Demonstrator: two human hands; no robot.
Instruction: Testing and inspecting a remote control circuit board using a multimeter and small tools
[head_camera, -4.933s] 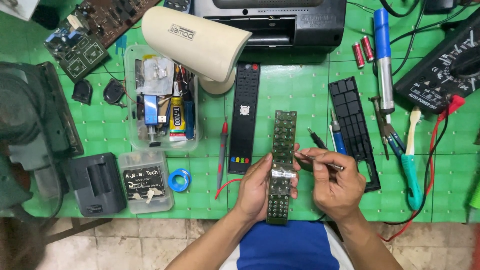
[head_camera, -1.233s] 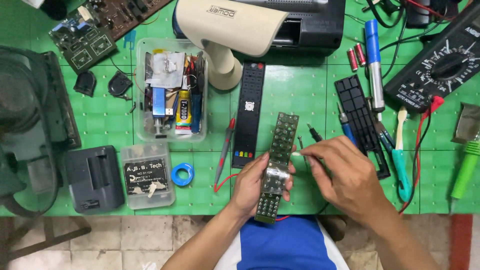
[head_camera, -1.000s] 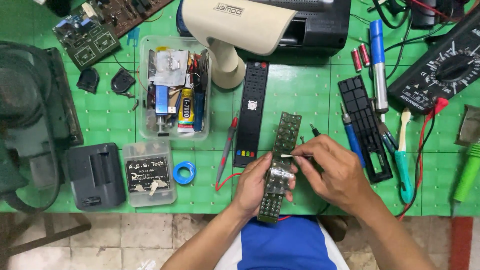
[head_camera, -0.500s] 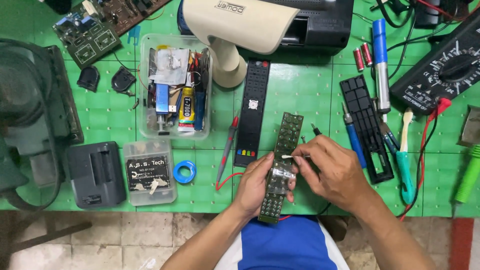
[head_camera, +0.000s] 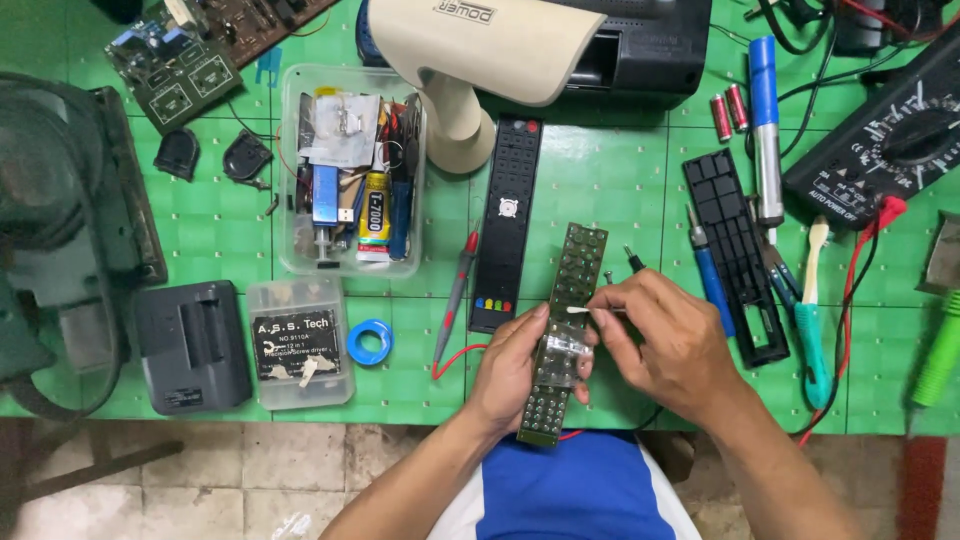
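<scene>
Bright, even light from above. The picture is sharp, with small soft shadows. It gets darker toward 9 o'clock.

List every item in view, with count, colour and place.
circuit board: 1, green, held over the mat's near edge
cotton swab: 1, white tip, on the board
remote: 1, black, mat centre
back cover: 1, black, right of centre
lamp: 1, cream, top centre
parts tub: 1, clear, left of the lamp
screwdriver box: 1, clear, near left
solder roll: 1, blue, beside that box
batteries: 2, red, top right
multimeter: 1, black, far right
mat: 1, green, under everything
left hand: grips the board
right hand: holds the swab
</scene>
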